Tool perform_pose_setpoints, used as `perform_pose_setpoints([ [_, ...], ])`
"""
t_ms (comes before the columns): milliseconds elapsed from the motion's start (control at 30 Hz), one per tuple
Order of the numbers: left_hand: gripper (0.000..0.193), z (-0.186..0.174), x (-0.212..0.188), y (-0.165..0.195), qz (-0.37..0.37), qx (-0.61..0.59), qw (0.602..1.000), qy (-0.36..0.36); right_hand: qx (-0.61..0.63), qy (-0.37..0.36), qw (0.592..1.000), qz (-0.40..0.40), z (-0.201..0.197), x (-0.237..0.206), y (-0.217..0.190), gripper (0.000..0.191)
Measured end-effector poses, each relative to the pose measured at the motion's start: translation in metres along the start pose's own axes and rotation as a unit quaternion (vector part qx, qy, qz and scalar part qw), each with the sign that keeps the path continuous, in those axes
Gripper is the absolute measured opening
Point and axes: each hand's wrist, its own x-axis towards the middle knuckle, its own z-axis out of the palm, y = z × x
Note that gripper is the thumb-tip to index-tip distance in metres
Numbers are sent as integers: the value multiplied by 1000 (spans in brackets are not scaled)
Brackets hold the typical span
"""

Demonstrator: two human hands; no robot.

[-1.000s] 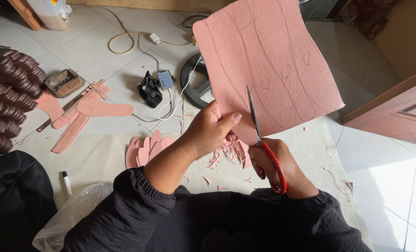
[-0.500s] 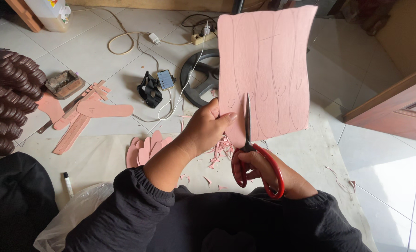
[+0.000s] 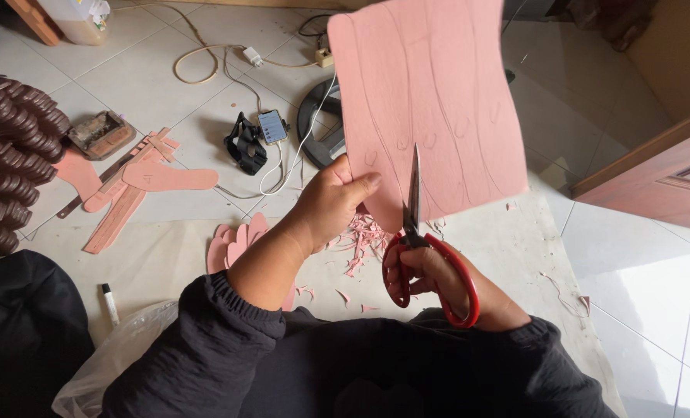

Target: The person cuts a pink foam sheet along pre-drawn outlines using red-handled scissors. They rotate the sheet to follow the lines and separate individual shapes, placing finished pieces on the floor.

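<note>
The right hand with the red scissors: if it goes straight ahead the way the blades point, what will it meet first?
The right hand drives the scissors up into the pink sheet, which the left hand holds. The blades seem already at its lower edge, though depth is unclear.

White tile floor (image 3: 655,255) w/ daylight patch, wooden door (image 3: 655,182) at right.

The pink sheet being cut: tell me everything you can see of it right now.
The pink sheet is a thin, flexible-looking piece, like foam or rubber, with curved outlines drawn along it and small loop marks. It is held up, slightly bowed, above the tiled floor. The left hand pinches its lower left edge. The red-handled scissors in the right hand cut upward into its bottom edge. Pink scraps lie below.
</note>
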Motion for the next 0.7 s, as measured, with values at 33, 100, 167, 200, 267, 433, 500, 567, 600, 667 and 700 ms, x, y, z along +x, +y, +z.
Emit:
perform_pose_setpoints([
  [33,31,-1,1,-2,31,-20,999,9,-9,-8,1000,18,0,1,-1,31],
  [100,27,-5,2,-2,62,94,992,55,-26,-23,998,54,0,3,-3,31],
  [167,28,-8,2,-1,85,180,976,83,-26,-7,996,86,1,4,-1,31],
  [200,29,-11,1,1,93,211,969,91,-27,1,994,102,2,5,0,31],
  [267,29,-12,-2,4,80,267,956,96,-24,-14,996,79,1,3,0,34],
  [433,34,-8,-6,10,74,268,959,53,-12,-4,999,50,3,2,0,34],
  [500,34,-4,-7,10,5,156,988,19,5,2,1000,14,5,0,0,35],
  [567,34,-1,-7,11,-40,83,996,-3,-7,46,999,12,6,0,1,35],
  [600,34,-1,-7,13,-50,68,996,-9,-13,68,998,10,6,1,1,35],
  [667,34,0,-8,17,-69,52,996,-26,-25,61,998,10,4,3,3,36],
  [700,34,0,-10,18,-78,51,995,-37,-31,57,998,11,3,3,4,36],
])
